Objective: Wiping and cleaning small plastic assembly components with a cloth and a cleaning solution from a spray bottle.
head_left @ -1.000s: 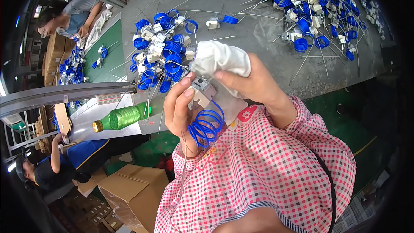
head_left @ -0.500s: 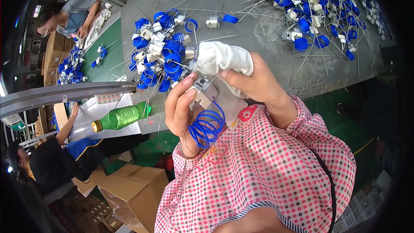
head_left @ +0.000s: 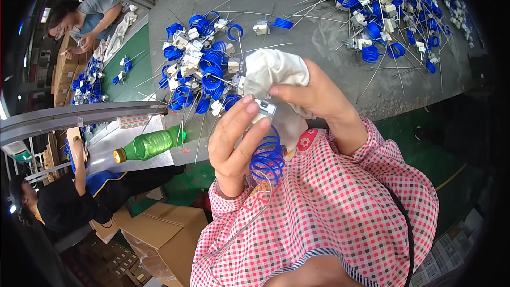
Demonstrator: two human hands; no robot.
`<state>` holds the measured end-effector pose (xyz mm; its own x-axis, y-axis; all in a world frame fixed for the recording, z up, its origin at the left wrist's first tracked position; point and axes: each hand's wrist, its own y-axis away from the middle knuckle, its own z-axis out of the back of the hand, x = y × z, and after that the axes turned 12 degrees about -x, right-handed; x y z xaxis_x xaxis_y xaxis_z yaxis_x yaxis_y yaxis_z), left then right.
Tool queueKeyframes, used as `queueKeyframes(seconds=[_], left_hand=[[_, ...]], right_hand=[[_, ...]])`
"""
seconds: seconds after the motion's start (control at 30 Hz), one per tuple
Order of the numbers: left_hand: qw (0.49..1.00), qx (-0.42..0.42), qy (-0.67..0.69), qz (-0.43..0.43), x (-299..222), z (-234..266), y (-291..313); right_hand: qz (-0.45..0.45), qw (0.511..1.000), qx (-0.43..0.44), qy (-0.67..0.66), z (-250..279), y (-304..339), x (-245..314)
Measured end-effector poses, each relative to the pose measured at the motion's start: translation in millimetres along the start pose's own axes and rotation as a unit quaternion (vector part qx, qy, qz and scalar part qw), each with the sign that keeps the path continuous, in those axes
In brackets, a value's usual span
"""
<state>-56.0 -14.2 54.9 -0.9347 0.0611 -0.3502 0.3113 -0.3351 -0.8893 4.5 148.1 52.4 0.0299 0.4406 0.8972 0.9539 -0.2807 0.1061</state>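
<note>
My left hand grips a small capillary thermostat, a white and metal block, between thumb and fingers. Its blue coiled tube hangs below the block, and a thin metal rod trails from it over the checked apron. In my right hand is a bunched white cloth, pressed against the block's upper end. The cloth hides that end and most of my right fingers. Just beyond my left hand lies a pile of similar thermostats on the grey table.
A larger thermostat pile spreads over the far right, thin rods sticking out. A green bottle lies on its side at the left. Two people work beyond the metal rail. A cardboard box stands low at the left.
My left hand has shifted right and turned, so the thermostat is tilted differently and its coil hangs further right. The cloth has moved slightly. Both people at the left have moved their arms.
</note>
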Motion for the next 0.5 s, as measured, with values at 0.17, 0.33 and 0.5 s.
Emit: queueKeyframes(seconds=[0.17,0.33,0.5], left_hand=[[1.000,0.007,-0.012,-0.003,-0.6,3.2,0.4],[1.000,-0.009,-0.025,0.002,-1.7,4.3,-0.3],[0.999,-0.008,-0.032,-0.007,0.0,4.2,1.9]], right_hand=[[0.028,0.999,-0.001,0.033,5.8,-3.9,-10.4],[0.019,0.995,-0.058,-0.085,-2.4,-3.2,-5.8],[-0.008,0.994,-0.051,-0.092,-3.9,2.0,8.7]])
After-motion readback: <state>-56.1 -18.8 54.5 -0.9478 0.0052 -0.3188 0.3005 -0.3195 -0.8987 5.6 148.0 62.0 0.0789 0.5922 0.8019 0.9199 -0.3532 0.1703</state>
